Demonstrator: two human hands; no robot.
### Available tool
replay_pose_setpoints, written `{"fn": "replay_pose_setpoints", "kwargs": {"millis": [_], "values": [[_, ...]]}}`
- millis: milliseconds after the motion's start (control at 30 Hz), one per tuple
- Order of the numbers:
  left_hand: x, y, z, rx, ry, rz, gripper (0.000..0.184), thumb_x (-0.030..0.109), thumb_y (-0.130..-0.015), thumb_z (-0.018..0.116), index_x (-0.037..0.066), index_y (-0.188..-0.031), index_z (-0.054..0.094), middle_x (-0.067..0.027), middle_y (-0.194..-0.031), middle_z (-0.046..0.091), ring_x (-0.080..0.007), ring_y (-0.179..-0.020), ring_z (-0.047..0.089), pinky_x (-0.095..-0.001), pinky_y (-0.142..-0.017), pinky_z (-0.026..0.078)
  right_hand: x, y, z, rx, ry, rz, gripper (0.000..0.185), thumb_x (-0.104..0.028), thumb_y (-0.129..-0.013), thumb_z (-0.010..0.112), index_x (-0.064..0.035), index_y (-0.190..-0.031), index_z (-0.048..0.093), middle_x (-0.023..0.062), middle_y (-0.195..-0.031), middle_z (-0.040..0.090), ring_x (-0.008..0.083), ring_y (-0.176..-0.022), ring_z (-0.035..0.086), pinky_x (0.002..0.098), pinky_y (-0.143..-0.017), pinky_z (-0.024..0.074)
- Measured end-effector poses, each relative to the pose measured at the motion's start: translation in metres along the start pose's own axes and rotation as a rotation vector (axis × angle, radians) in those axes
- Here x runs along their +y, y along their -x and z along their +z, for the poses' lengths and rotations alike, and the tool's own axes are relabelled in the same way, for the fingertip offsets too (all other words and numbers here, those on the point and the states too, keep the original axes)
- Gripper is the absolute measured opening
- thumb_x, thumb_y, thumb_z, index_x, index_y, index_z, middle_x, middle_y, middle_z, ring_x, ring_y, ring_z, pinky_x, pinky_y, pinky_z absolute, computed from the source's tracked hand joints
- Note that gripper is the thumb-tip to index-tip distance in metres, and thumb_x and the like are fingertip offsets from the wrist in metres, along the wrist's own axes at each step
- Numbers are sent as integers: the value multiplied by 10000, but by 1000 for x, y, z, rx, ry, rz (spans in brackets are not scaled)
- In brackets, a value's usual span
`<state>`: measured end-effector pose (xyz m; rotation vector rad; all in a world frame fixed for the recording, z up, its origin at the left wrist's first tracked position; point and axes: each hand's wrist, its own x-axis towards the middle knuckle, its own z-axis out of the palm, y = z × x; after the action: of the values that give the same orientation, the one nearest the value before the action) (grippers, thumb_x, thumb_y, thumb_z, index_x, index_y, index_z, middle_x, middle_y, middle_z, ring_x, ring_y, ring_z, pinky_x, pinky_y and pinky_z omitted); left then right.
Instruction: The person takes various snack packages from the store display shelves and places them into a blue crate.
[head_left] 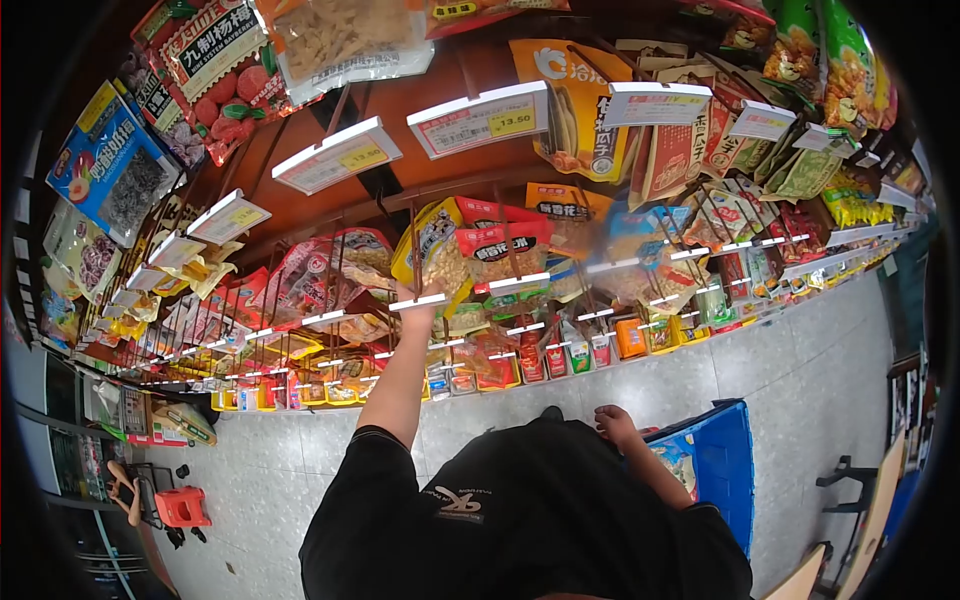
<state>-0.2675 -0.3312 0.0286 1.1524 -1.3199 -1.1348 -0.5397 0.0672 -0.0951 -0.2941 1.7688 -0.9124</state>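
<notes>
My left hand (412, 296) reaches up into the hanging rack and meets the lower part of a yellow snack bag (440, 250) with a clear window of pale nuts or seeds. A white price tag holder covers part of this hand, so its grip is hidden. Right beside that bag hangs a red snack bag (503, 243). My right hand (615, 424) is held low near my body with its fingers curled in, and nothing shows in it. Close to it on the floor stands a blue crate (735, 470) with some packaged goods inside.
Price tags (480, 118) stick out on pegs in front of the bags. Lower shelves hold several rows of small packets (560, 355). A red stool (183, 507) and a seated person's leg (125, 490) are at the left. A wooden board (873, 515) stands at the right.
</notes>
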Motion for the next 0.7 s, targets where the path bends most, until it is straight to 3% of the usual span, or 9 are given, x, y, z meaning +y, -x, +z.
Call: {"fn": "replay_pose_setpoints", "kwargs": {"millis": [133, 167, 233, 300, 400, 500, 600, 700], "values": [[-6, -6, -5, -51, -187, 116, 657, 137, -723, 778, -16, -1218, 375, -157, -968, 601, -184, -807, 603, -312, -684, 499, 22, -8, 9, -32, 113, -49, 253, -139, -846, 602, -27, -1072, 608, 56, -869, 626, 134, -723, 574, 289, -628, 484], [13, 1, -7, -90, -141, 51, 655, 154, -717, 791, -3, -1224, 407, -155, -994, 616, -200, -855, 607, -323, -725, 500, 18, 2, 12, -33, 159, -54, 252, -137, -844, 604, -28, -1071, 608, 55, -873, 627, 135, -717, 574, 288, -626, 483], [-6, -4, -12, -50, -340, 231, 647, 155, -718, 789, 2, -1231, 424, -149, -1030, 621, -210, -890, 608, -333, -754, 496, 19, 9, 16, 2, 177, -81, 257, -139, -832, 612, -22, -1061, 618, 64, -869, 636, 143, -714, 582, 288, -638, 485], [-9, -7, -16, -73, -309, 158, 641, 146, -717, 784, 3, -1241, 445, -136, -1074, 627, -218, -954, 607, -343, -806, 485, 33, 6, 11, 71, 121, -127, 269, -147, -813, 624, -9, -1043, 637, 82, -856, 651, 157, -720, 598, 291, -664, 490], [-56, -26, -19, -65, -283, 228, 502, 83, -748, 707, 7, -1189, 478, -128, -1054, 623, -246, -939, 591, -341, -827, 474, 29, 27, 11, 93, 57, -57, 265, -134, -808, 625, -10, -1042, 633, 78, -846, 647, 163, -725, 603, 298, -664, 495], [-48, -23, -25, -53, -246, 217, 415, 5, -749, 661, 14, -1128, 492, -108, -988, 626, -203, -841, 600, -317, -733, 488, 51, 23, 20, 47, -5, -119, 250, -122, -811, 626, -14, -1037, 630, 67, -812, 640, 153, -690, 594, 288, -617, 489], [-40, -20, -37, -206, -68, 47, 441, 63, -758, 694, 4, -1144, 491, -94, -1016, 623, -191, -912, 597, -298, -798, 462, 47, 37, 39, 57, -14, -79, 234, -115, -815, 628, -12, -1025, 629, 60, -787, 639, 139, -647, 577, 276, -579, 472], [-38, -15, -50, -240, -40, 54, 406, 66, -760, 686, 10, -1119, 506, -86, -981, 621, -172, -877, 592, -291, -772, 461, 57, 44, 46, 41, -11, -88, 205, -120, -849, 606, -23, -1030, 610, 36, -820, 645, 118, -673, 570, 267, -622, 473]]}}
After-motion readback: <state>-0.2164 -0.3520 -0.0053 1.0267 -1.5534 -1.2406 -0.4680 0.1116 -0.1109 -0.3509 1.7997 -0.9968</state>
